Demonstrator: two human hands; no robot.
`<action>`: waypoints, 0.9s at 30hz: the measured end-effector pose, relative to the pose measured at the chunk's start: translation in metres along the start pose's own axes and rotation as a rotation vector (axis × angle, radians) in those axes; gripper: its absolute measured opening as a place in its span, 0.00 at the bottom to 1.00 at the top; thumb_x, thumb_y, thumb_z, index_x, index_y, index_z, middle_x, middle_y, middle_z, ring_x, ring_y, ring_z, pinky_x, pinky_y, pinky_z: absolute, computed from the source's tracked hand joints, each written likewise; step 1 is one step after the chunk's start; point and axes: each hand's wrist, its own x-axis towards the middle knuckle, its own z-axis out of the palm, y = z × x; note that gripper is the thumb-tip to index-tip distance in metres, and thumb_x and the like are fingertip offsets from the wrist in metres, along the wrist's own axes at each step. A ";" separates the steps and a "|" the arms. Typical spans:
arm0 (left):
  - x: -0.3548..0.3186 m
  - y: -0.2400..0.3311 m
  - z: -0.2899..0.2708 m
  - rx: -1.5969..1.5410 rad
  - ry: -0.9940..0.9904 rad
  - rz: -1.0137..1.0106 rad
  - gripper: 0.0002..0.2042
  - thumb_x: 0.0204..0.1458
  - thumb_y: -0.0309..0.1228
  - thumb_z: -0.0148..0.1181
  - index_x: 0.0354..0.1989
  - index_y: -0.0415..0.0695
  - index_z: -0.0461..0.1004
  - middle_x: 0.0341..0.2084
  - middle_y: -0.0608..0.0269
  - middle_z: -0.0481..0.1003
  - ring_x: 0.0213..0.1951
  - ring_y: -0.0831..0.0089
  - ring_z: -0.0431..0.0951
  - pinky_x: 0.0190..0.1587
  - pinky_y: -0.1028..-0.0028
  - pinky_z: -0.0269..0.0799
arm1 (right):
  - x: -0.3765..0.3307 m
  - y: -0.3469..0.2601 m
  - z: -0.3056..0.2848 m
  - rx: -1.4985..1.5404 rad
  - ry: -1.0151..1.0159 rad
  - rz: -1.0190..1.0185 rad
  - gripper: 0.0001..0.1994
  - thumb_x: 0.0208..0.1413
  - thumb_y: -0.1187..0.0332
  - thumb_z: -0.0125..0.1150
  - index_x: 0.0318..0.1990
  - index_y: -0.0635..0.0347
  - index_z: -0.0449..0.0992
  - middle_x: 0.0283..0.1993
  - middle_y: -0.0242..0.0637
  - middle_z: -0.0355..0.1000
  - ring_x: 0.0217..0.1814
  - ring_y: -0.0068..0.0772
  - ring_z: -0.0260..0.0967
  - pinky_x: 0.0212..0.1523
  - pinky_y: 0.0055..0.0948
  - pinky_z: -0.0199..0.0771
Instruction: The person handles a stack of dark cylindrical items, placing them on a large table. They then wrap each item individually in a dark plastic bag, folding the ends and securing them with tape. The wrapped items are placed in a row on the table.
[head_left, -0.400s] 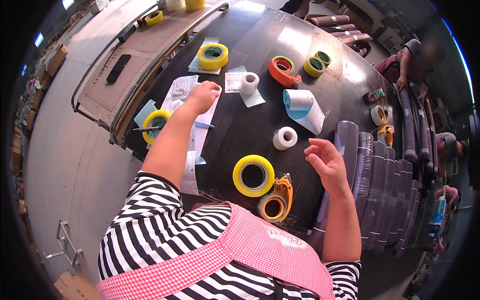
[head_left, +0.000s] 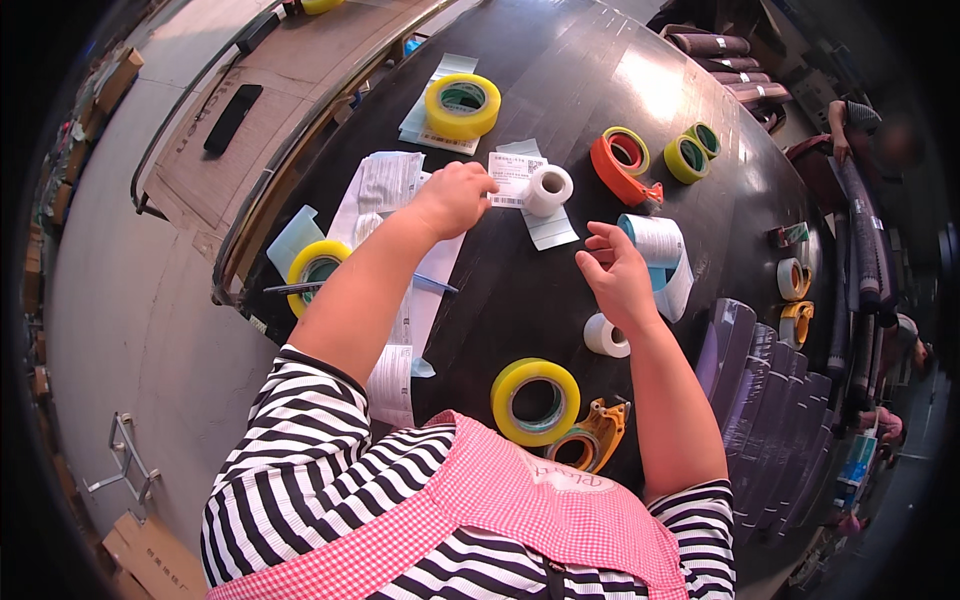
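There were three large yellow tape rings [head_left: 465, 127] and two plain white cylindrical rolls [head_left: 545, 205]; a white rectangular paper label [head_left: 509, 176] lay by the curled left hand [head_left: 453, 202], hold unclear; the right hand [head_left: 623, 285] hung half-open, empty.

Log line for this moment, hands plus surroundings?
left hand: at white label's left edge | right hand: open, near label roll | nearby: red tape dispenser
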 end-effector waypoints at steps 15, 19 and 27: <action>-0.027 0.042 0.044 0.200 -0.152 0.194 0.31 0.47 0.48 0.69 0.62 0.60 0.71 0.65 0.49 0.60 0.65 0.54 0.59 0.67 0.56 0.53 | 0.100 0.017 0.031 0.562 0.144 -0.004 0.35 0.49 0.75 0.67 0.67 0.62 0.62 0.58 0.43 0.70 0.56 0.33 0.72 0.56 0.30 0.75; -0.032 0.040 0.031 0.225 -0.203 0.201 0.31 0.47 0.47 0.69 0.62 0.59 0.71 0.66 0.51 0.60 0.66 0.53 0.59 0.68 0.54 0.51 | 0.091 0.021 0.005 0.632 0.168 0.074 0.34 0.51 0.79 0.66 0.68 0.61 0.62 0.60 0.41 0.68 0.58 0.33 0.70 0.57 0.31 0.75; -0.030 0.043 0.026 0.241 -0.228 0.205 0.30 0.48 0.46 0.69 0.62 0.58 0.71 0.66 0.52 0.60 0.65 0.54 0.60 0.68 0.53 0.52 | 0.091 0.031 0.012 0.527 0.128 -0.014 0.37 0.45 0.78 0.63 0.68 0.61 0.62 0.58 0.40 0.69 0.58 0.31 0.70 0.57 0.28 0.74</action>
